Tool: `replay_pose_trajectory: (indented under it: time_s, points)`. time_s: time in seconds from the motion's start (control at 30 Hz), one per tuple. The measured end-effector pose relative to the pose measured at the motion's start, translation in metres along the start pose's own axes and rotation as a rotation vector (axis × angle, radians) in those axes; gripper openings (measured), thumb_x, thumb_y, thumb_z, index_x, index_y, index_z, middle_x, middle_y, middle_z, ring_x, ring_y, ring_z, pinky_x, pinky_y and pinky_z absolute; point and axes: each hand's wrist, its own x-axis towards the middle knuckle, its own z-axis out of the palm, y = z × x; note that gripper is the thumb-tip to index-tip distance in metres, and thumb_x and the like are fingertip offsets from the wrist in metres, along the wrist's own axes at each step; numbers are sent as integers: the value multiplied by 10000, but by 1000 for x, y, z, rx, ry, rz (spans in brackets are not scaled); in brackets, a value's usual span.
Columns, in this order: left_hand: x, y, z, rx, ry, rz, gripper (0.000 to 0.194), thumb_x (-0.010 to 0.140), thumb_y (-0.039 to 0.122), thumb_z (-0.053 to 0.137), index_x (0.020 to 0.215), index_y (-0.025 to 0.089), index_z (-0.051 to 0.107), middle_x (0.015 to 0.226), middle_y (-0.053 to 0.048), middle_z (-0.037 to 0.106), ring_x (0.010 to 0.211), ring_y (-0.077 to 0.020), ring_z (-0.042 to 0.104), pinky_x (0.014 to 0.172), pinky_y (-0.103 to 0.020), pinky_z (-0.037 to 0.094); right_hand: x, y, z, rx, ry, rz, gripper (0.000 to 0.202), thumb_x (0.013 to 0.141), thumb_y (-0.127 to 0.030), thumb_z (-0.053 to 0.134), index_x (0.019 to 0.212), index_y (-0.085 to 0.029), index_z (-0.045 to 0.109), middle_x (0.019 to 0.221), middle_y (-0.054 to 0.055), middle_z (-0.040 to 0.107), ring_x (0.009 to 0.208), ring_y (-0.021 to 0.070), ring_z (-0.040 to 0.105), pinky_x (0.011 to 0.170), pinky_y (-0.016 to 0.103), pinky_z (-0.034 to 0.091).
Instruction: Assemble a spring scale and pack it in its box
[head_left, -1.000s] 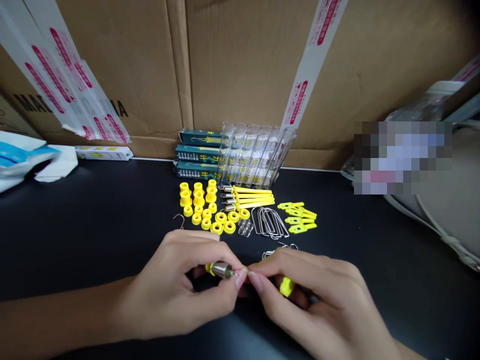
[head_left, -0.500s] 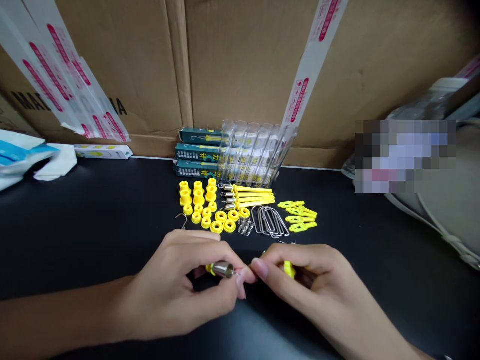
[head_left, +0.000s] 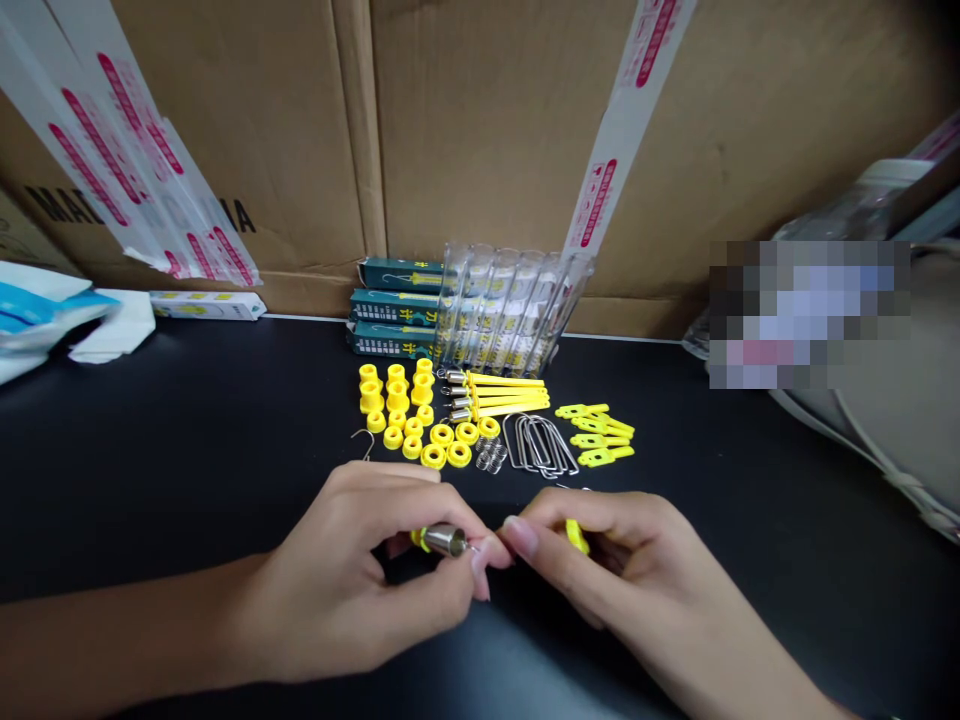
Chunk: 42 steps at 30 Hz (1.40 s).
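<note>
My left hand is closed around a small silver spring with a yellow plastic end. A thin wire end sticks out of the spring toward my left thumb and forefinger, which pinch its tip. My right hand is closed too, its thumb and forefinger meeting my left fingertips. A yellow plastic part shows inside my right hand; its rest is hidden by the fingers. Just beyond the hands lie yellow rings, small coil springs and bent wire loops.
Yellow collars, yellow rods with springs and flat yellow tabs lie in groups. Clear tubes stand before green boxes. A metal hook lies left. A large carton walls off the back.
The yellow part in my right hand has tilted a little, and my right fingers have shifted slightly. My left hand keeps its hold on the spring.
</note>
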Motion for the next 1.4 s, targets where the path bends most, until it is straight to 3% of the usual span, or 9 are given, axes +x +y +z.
replay_pose_trajectory:
  time_s: [0.07,0.17,0.3,0.43,0.53,0.67,0.8,1.23,1.4]
  points:
    - [0,1,0,24,10,9,184,854,79,615,791,228,702,694,93,717,604,-55,608,617,-144,442,0,0,1,24,20,0,305,924,-417,620,734,-195,704,551,-58,409,502,94,293,456,237,248]
    - [0,1,1,101,49,31,151,877,108,601,861,225,695,720,74,686,664,-73,620,673,-151,462,-2,3,2,33,67,16,205,946,-419,595,982,-243,694,669,-45,470,545,109,322,477,234,275]
    - [-2,0,4,207,62,68,267,890,139,581,1133,229,640,903,58,719,820,-88,670,794,-146,487,-6,7,3,-30,158,-45,228,929,-351,626,1148,-289,617,651,-71,358,565,127,328,510,234,304]
    - [-4,0,6,329,43,71,281,941,146,517,1204,245,520,1123,42,717,970,-78,695,760,-116,501,-6,7,2,-130,231,-108,190,908,-319,658,1093,-288,633,579,-101,283,514,120,298,508,243,276]
    - [-4,1,7,323,30,56,235,982,179,495,1199,256,447,1017,66,731,901,-62,722,730,-106,512,-4,6,2,-160,224,-123,86,914,-331,650,970,-271,678,555,-100,261,496,112,275,491,246,251]
    - [-3,1,8,335,-18,80,124,1035,232,426,1157,242,405,817,90,719,671,-64,721,615,-131,515,-3,7,3,-192,171,-98,175,929,-384,627,875,-245,719,532,-92,271,481,107,249,468,255,227]
    - [-4,2,8,392,8,102,69,1046,256,404,1109,243,427,851,72,712,660,-79,721,598,-165,517,-5,9,4,-190,126,-48,241,942,-425,590,889,-233,725,579,-59,398,519,118,319,487,261,261]
    - [-6,-3,10,356,37,69,82,1050,315,454,1099,267,497,902,85,691,720,-54,711,623,-122,517,-1,2,1,-7,112,88,317,883,-533,596,833,-231,675,720,16,506,624,156,388,486,271,237]
    - [-6,-3,10,334,49,75,74,1037,334,506,1075,271,515,927,91,700,748,-48,699,677,-109,513,1,-1,1,73,111,55,273,880,-470,632,778,-219,663,663,-15,506,580,125,377,506,253,289]
